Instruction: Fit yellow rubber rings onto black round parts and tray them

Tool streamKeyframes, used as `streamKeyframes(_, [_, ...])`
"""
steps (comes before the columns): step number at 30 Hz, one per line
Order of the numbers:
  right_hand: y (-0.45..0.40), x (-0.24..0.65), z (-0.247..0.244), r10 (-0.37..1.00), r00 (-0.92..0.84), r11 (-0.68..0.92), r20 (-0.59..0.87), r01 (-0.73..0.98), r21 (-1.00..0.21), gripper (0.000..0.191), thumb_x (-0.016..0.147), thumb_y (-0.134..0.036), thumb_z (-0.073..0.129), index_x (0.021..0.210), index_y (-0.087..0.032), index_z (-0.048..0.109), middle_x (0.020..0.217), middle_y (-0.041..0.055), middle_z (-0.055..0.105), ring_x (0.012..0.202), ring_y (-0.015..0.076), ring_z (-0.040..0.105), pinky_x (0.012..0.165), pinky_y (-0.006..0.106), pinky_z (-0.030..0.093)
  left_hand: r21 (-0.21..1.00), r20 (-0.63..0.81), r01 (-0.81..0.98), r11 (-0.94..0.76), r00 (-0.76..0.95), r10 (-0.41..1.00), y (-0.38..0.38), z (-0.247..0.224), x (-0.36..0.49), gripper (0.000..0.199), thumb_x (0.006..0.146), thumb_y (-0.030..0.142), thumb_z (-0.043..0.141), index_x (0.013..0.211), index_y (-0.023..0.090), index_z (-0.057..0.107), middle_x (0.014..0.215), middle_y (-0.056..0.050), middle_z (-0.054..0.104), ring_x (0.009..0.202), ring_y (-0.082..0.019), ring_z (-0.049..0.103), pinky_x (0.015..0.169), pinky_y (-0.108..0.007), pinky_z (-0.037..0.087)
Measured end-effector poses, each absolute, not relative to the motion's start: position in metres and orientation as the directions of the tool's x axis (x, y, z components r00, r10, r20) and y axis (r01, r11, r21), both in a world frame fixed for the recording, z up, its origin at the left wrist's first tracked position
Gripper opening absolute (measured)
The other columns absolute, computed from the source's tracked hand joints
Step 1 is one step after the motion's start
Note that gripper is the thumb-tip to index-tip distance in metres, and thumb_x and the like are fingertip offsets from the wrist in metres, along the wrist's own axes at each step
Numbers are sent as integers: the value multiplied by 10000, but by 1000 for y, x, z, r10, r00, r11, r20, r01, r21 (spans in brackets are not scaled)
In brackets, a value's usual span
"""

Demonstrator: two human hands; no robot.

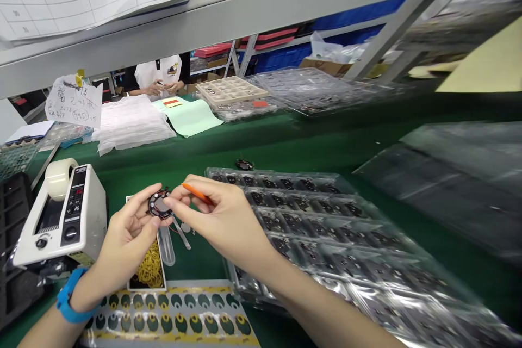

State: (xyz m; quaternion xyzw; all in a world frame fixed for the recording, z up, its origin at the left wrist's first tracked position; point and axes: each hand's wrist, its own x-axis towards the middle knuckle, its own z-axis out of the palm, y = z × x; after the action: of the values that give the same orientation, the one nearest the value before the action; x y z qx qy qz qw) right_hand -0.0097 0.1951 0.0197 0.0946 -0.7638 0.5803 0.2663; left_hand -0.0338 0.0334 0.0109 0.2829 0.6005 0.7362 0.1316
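Between the thumb and fingers of my left hand (126,236) is a small round black part (158,204) with a grey disc at its middle and pale spots around it. My right hand (230,220) is closed, its thumb and fingertips touching that part's right side. An orange stick-like tool (197,193) is tucked in my right hand; its lower end is hidden. Below the hands stands a white box (164,274) of yellow ring-like pieces (149,269), with a clear plastic strip (166,246) beside it. A sheet of oval stickers (191,312) lies nearest me.
Clear trays (310,217) of black parts fill the right; one loose part (244,165) lies behind them. A tape dispenser (77,212) stands left. Across the bench are white sheets (130,122), a beige tray (230,89) and a co-worker's hands (163,87). A shelf beam (244,16) crosses above.
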Motion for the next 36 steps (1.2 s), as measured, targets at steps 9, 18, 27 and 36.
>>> streamKeyframes(9, [190,-11,13,203,-804,318,560,-487,-814,184,787,-133,589,606,-162,592,567,-31,521,496,73,378,440,208,272,942,244,69,-328,-813,529,39,8,-34,301,928,163,623,1220,231,605,1202,-39,677,1149,-184,618,950,-222,553])
streamKeyframes(18, [188,-13,4,204,-718,432,666,-544,-719,155,800,-111,609,652,-155,604,591,-37,523,517,66,425,459,188,316,934,276,105,-342,-820,501,39,8,-33,306,924,105,595,1196,243,623,1194,-32,680,1128,-191,632,923,-245,578])
streamKeyframes(27, [185,-14,2,189,-693,479,696,-553,-681,178,825,-108,605,658,-161,576,596,-39,512,530,74,435,466,201,317,920,302,118,-373,-821,484,42,7,-33,296,910,95,593,1164,240,642,1154,-33,698,1086,-176,655,893,-217,580])
streamKeyframes(36, [183,-13,1,201,-681,508,704,-542,-669,193,826,-98,584,649,-165,545,597,-43,472,524,76,392,475,210,314,922,297,139,-362,-853,429,44,2,-31,277,892,94,588,1138,218,622,1109,-27,715,1039,-129,671,875,-160,559])
